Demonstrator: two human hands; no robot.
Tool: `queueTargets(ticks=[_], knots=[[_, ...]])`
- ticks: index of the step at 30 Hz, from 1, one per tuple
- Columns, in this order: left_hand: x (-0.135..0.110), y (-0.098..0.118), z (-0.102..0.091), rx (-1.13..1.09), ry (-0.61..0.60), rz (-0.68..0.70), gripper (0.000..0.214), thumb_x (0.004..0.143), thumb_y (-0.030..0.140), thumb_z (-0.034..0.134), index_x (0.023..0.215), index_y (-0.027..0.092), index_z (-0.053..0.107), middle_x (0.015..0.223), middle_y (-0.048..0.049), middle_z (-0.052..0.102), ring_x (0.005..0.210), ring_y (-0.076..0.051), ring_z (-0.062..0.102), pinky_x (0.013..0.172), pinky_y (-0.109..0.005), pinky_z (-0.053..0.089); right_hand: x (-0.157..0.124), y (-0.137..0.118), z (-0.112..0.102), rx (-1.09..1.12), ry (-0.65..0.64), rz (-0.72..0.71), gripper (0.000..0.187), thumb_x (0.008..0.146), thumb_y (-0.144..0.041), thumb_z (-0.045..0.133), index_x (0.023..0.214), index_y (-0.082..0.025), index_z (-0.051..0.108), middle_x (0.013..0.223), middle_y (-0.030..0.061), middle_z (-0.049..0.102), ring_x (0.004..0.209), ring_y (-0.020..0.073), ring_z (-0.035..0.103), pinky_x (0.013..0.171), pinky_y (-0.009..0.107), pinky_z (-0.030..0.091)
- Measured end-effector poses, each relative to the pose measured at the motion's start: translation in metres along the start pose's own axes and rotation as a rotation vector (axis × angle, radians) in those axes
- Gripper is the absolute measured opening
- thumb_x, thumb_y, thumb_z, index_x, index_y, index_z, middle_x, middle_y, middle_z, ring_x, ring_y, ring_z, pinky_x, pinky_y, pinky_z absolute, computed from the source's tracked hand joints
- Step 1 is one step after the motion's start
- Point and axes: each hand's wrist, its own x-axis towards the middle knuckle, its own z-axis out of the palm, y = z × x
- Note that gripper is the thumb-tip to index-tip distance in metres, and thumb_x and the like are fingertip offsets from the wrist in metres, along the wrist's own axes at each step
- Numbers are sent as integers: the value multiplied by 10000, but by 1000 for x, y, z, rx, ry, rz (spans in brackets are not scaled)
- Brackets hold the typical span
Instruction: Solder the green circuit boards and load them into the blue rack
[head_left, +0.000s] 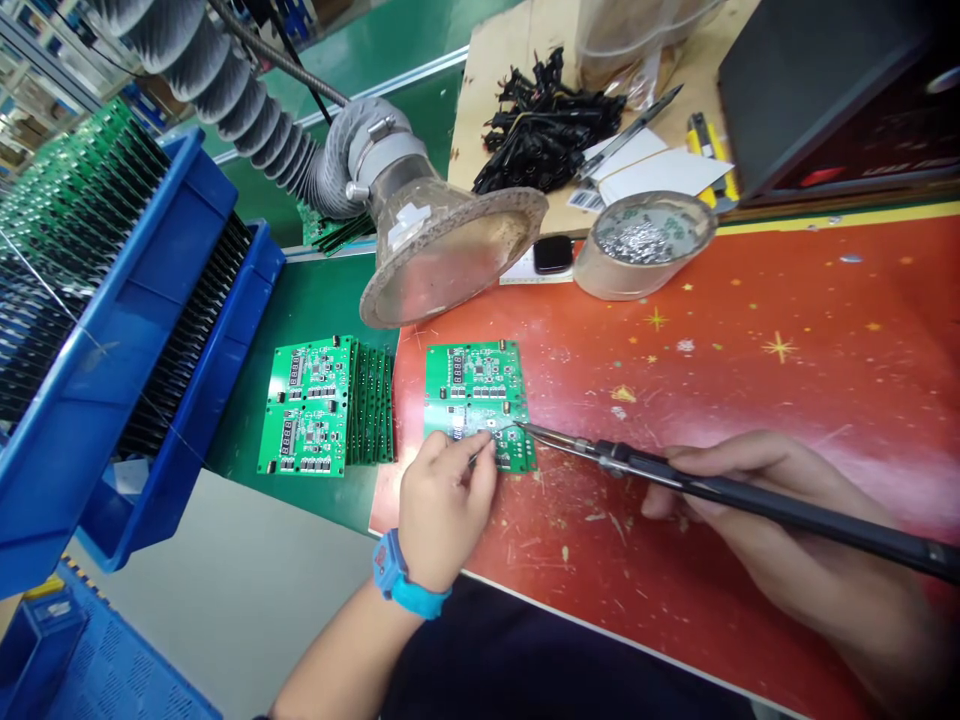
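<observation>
A green circuit board lies on the red mat. My left hand rests on the board's near edge, fingers pinched on a thin solder wire that points at the board. My right hand grips a black soldering iron; its tip touches the board's lower right part, next to the wire's end. A blue watch sits on my left wrist.
A fume-extraction hood on a grey hose hangs just behind the board. A stack of green boards lies to the left. Blue racks filled with boards stand far left. A tape-roll dish of solder scraps and black cables sit behind.
</observation>
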Motion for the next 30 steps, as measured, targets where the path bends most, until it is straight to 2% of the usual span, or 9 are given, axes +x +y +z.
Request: queueTargets(ticks=[9,13,21,30], knots=[[-17,-1,-12,-34,-50,-37,231,844,174,503,1014,159,657,639,11,454,554,-92,475,533,-218,418,0,1,-2,85,29,30,82,776,-241,576,841,-282,544,596,-19,641,555,150,624,539,261,502],[-22,-1,-10,-63,-81,-34,235,844,174,500,1016,142,657,643,8,450,558,-95,484,532,-222,425,-3,2,-4,148,-2,56,64,765,-295,598,815,-285,559,571,-11,631,557,170,612,560,302,494],[-20,0,-3,-61,-105,-46,238,850,190,493,1014,147,659,648,4,455,561,-99,483,534,-226,433,-1,-11,-2,146,-40,62,33,791,-321,566,799,-289,561,551,-18,614,532,148,582,527,269,475],[-21,0,-5,-40,-114,-32,243,861,199,481,1029,156,652,653,1,467,563,-98,485,530,-219,434,0,-8,-3,146,11,132,135,739,-397,608,753,-271,562,528,3,611,514,185,587,519,329,477]])
